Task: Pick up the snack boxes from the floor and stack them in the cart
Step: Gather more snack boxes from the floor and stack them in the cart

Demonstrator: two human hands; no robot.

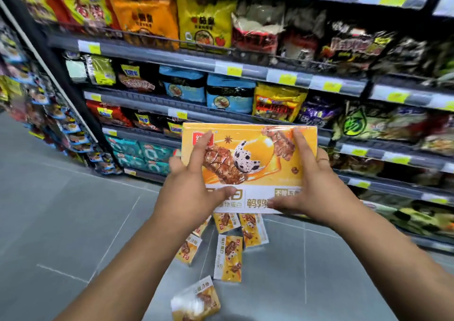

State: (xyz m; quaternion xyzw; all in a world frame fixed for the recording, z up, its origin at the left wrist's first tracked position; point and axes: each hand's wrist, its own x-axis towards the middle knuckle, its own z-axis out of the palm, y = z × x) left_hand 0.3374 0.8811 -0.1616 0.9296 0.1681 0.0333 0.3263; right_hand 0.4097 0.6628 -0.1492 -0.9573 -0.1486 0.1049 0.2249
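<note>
I hold an orange and white snack box (255, 153) up in front of the shelves with both hands. My left hand (191, 188) grips its left side, thumb along the bottom edge and fingers spread over the front. My right hand (309, 185) grips the right side the same way. Several more snack boxes of the same kind lie scattered on the grey floor below, among them one (228, 259) directly under the held box and one (196, 301) nearest me. No cart is in view.
Store shelves (245, 72) packed with bagged snacks fill the back and right. A second rack (49, 124) with small packets runs along the left. Grey tiled floor (61, 210) stretches to the left of the boxes.
</note>
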